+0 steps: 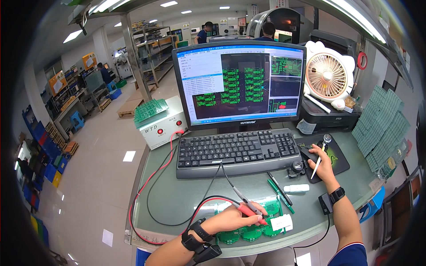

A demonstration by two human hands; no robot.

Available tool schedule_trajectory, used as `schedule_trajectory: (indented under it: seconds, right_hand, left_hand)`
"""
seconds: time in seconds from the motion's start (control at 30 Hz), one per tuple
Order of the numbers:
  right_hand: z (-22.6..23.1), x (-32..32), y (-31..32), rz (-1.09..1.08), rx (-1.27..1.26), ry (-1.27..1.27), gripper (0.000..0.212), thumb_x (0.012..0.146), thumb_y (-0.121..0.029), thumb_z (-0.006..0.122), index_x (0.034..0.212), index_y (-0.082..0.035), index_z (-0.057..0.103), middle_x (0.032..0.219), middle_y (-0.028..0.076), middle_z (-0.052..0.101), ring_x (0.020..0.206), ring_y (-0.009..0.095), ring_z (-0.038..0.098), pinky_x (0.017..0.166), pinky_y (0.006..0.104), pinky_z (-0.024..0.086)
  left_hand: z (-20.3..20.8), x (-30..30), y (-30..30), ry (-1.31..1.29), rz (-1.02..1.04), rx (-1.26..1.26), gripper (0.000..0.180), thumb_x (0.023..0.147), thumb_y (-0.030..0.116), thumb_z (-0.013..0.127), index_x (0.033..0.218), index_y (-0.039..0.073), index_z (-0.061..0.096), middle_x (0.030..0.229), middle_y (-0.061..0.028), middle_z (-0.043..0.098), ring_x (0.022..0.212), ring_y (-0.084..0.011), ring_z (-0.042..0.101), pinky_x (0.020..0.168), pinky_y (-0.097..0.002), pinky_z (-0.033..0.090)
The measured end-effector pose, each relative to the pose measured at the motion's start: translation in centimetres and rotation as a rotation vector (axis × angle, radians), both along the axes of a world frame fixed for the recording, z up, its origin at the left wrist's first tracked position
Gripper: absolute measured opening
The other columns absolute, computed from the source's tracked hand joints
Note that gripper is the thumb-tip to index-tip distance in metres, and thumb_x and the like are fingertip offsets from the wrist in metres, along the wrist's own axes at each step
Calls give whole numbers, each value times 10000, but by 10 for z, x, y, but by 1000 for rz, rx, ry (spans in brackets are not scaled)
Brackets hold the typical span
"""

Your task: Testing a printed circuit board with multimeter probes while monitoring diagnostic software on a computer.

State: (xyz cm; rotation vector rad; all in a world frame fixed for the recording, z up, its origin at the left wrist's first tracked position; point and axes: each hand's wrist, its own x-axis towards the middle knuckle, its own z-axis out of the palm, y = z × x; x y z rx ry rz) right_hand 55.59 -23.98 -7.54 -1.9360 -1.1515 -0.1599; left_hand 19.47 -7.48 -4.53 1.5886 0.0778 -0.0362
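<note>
My left hand (237,219) is closed round a red test probe (246,210) and a grey test probe (242,195). Their tips point down at green circuit boards (228,237) at the table's front edge; whether they touch is too small to tell. On the boards lies a small white label or paper piece (282,223). My right hand (323,166) rests over a black computer mouse (309,155), fingers curled on it. A thin white stick (316,167) with a round shiny end leans between its fingers. The monitor (242,88) shows green board layouts and an opened menu list.
A black keyboard (237,150) lies before the monitor. Pens (280,195), a white bottle (296,189) and a small black round device (296,168) sit between my hands. A white tester box (164,126) stands left, a fan (329,76) on a printer (328,119) right. Probe cables (148,181) loop leftward.
</note>
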Motion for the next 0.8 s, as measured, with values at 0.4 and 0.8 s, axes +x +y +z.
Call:
schedule_trajectory:
  seconds: [0.4, 0.8]
  right_hand:
    - [-1, 4, 2, -6, -16, 23, 401, 712, -73, 728, 1103, -64, 641, 1361, 141, 556, 1192, 339, 546, 1026, 390, 409]
    - [-1, -6, -5, 10, 28, 24, 518, 748, -115, 750, 1237, -77, 584, 1349, 157, 554, 1204, 321, 543, 1034, 387, 403]
  left_hand:
    - [2, 1, 3, 6, -10, 9, 291, 947, 229, 627, 1167, 39, 643, 1030, -59, 620, 871, -114, 625, 745, -254, 488]
    - [5, -5, -2, 50, -14, 47, 289, 958, 255, 611, 1150, 44, 656, 1065, -64, 634, 877, -116, 609, 752, -250, 484]
